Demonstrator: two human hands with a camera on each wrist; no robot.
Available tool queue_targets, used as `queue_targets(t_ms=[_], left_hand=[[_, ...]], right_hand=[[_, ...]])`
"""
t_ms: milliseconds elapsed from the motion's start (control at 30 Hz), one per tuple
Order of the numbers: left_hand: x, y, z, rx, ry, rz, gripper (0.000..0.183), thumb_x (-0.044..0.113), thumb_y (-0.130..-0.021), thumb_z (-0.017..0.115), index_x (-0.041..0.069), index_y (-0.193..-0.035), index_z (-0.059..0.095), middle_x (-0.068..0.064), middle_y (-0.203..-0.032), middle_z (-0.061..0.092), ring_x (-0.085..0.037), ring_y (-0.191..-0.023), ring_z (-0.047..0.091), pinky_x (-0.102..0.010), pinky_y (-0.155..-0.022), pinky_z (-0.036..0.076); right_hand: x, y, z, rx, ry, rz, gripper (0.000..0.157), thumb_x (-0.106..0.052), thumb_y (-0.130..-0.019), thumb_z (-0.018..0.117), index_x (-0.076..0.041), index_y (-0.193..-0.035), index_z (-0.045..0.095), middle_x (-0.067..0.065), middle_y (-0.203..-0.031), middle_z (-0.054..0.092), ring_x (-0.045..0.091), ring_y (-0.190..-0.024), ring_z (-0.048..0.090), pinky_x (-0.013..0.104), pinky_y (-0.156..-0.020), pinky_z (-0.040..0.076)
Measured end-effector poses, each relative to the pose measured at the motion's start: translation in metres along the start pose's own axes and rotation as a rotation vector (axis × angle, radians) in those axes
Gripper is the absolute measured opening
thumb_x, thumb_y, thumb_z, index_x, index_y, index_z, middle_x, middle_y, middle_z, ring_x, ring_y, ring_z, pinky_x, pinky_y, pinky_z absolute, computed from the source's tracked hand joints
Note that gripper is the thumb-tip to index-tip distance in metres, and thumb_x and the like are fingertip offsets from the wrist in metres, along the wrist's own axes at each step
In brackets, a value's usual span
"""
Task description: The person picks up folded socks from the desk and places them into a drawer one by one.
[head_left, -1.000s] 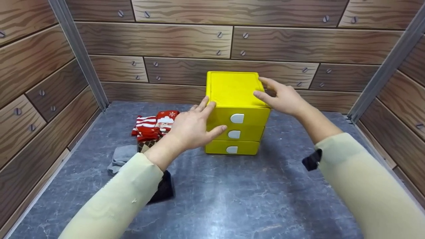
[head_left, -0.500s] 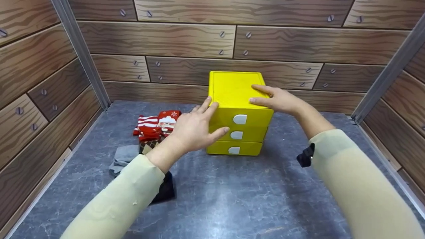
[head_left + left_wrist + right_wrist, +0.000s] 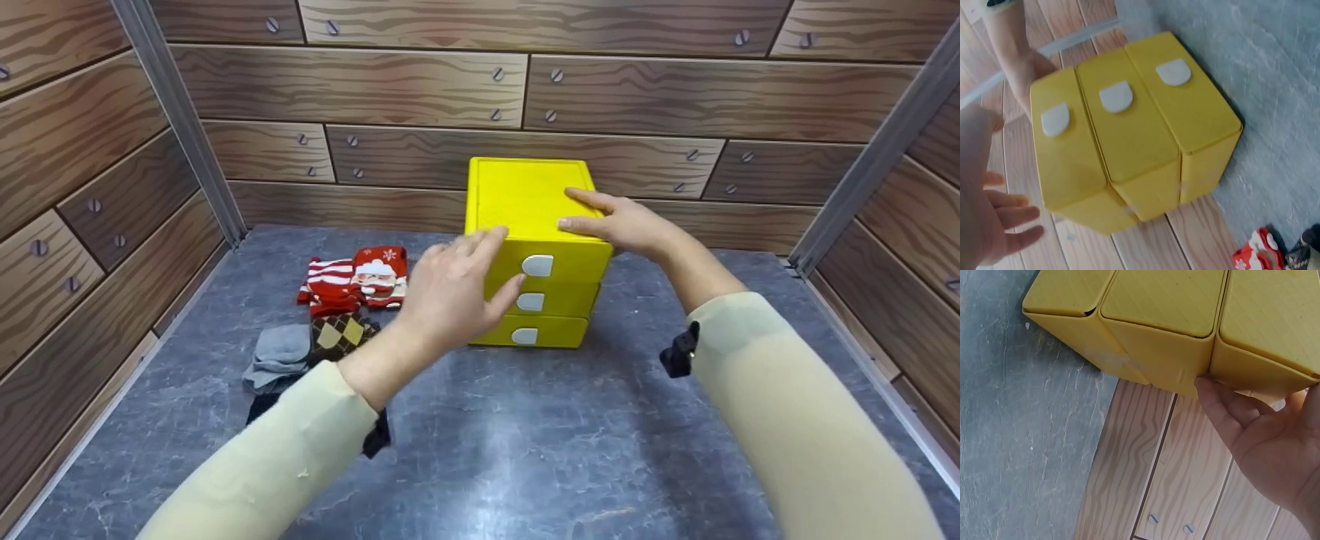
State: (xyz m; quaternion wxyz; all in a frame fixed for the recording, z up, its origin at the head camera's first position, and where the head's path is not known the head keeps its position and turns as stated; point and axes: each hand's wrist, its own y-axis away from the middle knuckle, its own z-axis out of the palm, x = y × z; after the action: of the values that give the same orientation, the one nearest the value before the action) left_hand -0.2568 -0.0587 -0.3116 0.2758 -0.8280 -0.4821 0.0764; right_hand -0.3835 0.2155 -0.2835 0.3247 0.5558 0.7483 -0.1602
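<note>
A yellow three-drawer box (image 3: pixel 536 199) with white rounded tabs on its drawer fronts stands on the grey floor, all drawers closed. My right hand (image 3: pixel 626 225) rests at its upper right edge: thumb and index finger lie over the top in the head view, while other fingers touch the side in the right wrist view. Holding nothing, my left hand (image 3: pixel 450 289) is raised in front of the box's left side with spread fingers. The left wrist view shows a gap between left fingertips (image 3: pixel 1024 236) and the box.
Left of the box lie folded socks: a red Santa pair (image 3: pixel 379 274), a red-and-white striped pair (image 3: pixel 330 281), a brown argyle pair (image 3: pixel 341 337), and a grey pair (image 3: pixel 277 352). Black folded fabric (image 3: pixel 377 435) is partly under my left forearm. Wood-patterned walls (image 3: pixel 420 86) enclose the space.
My right hand has come down from the box's upper right side onto its top edge. My left hand has lifted away from the box's left edge, shifting slightly right.
</note>
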Motion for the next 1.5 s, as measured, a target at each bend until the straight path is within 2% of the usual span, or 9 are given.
queue_targets(t_ms=[67,167,367,500,667,900,1067,1367,1500], left_hand=[[0.005,0.0,0.004,0.045,0.06,0.017,0.055,0.049,-0.095,0.054,0.012,-0.136,0.053,-0.007,-0.114,0.069,-0.023,-0.088,0.068,-0.039,-0.079,0.054],[0.008,-0.003,0.014,0.019,0.212,-0.021,0.046,0.044,-0.095,0.058,0.013,-0.128,0.059,-0.004,-0.097,0.073,-0.019,-0.073,0.067,-0.035,-0.067,0.054],[0.006,-0.01,0.035,-0.084,0.518,-0.15,0.048,0.04,-0.094,0.063,0.016,-0.135,0.056,-0.005,-0.112,0.07,-0.021,-0.095,0.068,-0.033,-0.08,0.054],[0.006,-0.01,0.045,-0.107,0.627,-0.177,0.048,0.039,-0.094,0.063,0.018,-0.136,0.054,-0.003,-0.116,0.067,-0.015,-0.098,0.065,-0.032,-0.085,0.053],[0.007,-0.01,0.054,-0.079,0.722,-0.188,0.044,0.038,-0.095,0.063,0.018,-0.133,0.056,0.001,-0.11,0.066,-0.01,-0.096,0.063,-0.036,-0.087,0.053],[0.008,-0.011,0.058,-0.053,0.766,-0.19,0.038,0.037,-0.095,0.063,0.017,-0.128,0.058,0.005,-0.101,0.066,-0.009,-0.091,0.064,-0.027,-0.082,0.053],[0.01,-0.009,0.057,-0.044,0.765,-0.189,0.034,0.035,-0.095,0.063,0.016,-0.124,0.06,0.005,-0.099,0.066,-0.009,-0.088,0.064,-0.025,-0.079,0.053],[0.025,0.013,0.044,-0.021,0.776,-0.161,0.029,0.032,-0.094,0.065,0.015,-0.118,0.062,0.006,-0.095,0.067,-0.007,-0.082,0.064,-0.022,-0.074,0.054],[0.033,0.025,0.038,-0.034,0.784,-0.138,0.03,0.033,-0.094,0.066,0.015,-0.118,0.062,0.007,-0.098,0.067,-0.006,-0.083,0.064,-0.022,-0.075,0.054]], right_hand=[[0.0,-0.001,0.0,0.011,-0.006,0.008,0.089,-0.077,-0.074,0.06,-0.046,-0.15,0.027,0.007,-0.16,0.02,0.034,-0.137,0.032,0.057,-0.1,0.039],[0.001,-0.002,0.0,0.016,-0.028,0.011,0.091,-0.075,-0.075,0.061,-0.042,-0.152,0.026,0.01,-0.16,0.02,0.034,-0.131,0.038,0.055,-0.096,0.042],[0.001,-0.003,0.003,0.029,-0.107,0.035,0.1,-0.07,-0.075,0.067,-0.037,-0.155,0.018,0.01,-0.16,0.016,0.032,-0.125,0.042,0.048,-0.091,0.046],[-0.001,0.0,0.003,0.023,-0.156,0.057,0.103,-0.064,-0.078,0.069,-0.034,-0.157,0.01,0.013,-0.161,0.012,0.034,-0.128,0.04,0.05,-0.093,0.046],[-0.018,0.014,0.003,0.005,-0.178,0.073,0.097,-0.049,-0.089,0.067,-0.023,-0.158,0.004,0.02,-0.159,0.011,0.038,-0.128,0.041,0.053,-0.093,0.046],[0.004,0.002,0.006,0.05,-0.197,0.064,0.105,-0.067,-0.076,0.069,-0.037,-0.156,0.008,0.014,-0.159,0.016,0.033,-0.119,0.05,0.05,-0.091,0.048],[0.004,0.002,0.006,0.042,-0.229,0.055,0.107,-0.066,-0.074,0.071,-0.037,-0.156,0.008,0.015,-0.158,0.018,0.032,-0.114,0.054,0.049,-0.086,0.051],[0.003,0.004,0.007,0.052,-0.207,0.052,0.109,-0.068,-0.072,0.071,-0.037,-0.156,0.009,0.01,-0.161,0.014,0.033,-0.135,0.036,0.056,-0.099,0.042],[0.003,0.005,0.007,0.059,-0.213,0.07,0.11,-0.068,-0.072,0.071,-0.038,-0.156,0.008,0.01,-0.16,0.017,0.033,-0.133,0.039,0.057,-0.098,0.043]])
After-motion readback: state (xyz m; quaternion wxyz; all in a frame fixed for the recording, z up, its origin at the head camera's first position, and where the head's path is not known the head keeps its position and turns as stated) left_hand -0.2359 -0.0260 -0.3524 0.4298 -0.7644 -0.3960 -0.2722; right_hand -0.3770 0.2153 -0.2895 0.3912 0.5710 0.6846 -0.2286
